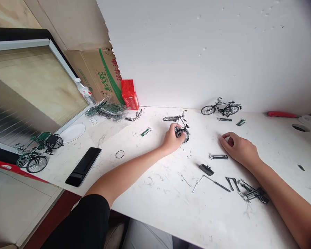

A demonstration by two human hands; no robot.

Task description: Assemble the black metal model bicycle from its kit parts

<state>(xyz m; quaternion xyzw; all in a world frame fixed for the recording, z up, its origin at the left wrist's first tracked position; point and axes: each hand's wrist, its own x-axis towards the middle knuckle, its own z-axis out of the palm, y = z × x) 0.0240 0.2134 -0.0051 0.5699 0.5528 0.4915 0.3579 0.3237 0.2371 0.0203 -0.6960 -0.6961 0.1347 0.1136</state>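
Note:
My left hand (173, 139) is closed around the rear wheel of a small black model bicycle (180, 121), which stands on the table with its front wheel turned toward the wall. To the right, my right hand (239, 148) rests on the tabletop with fingers curled and thumb against forefinger; whatever is pinched there, if anything, is too small to see. Below that hand lies a black and silver bicycle part (218, 156). Nearer me are a black rack-like piece (206, 169) and a small screwdriver-like tool (217, 183). Tiny dark bits lie below the held bicycle.
A finished-looking model bicycle (222, 107) stands by the wall. Green model bicycles (38, 152) are at left, near a phone (83, 167), a black ring (120, 154) and bagged green parts (110, 110). Black parts (254, 192) lie beside my right forearm. A red-handled tool (282, 114) is at far right.

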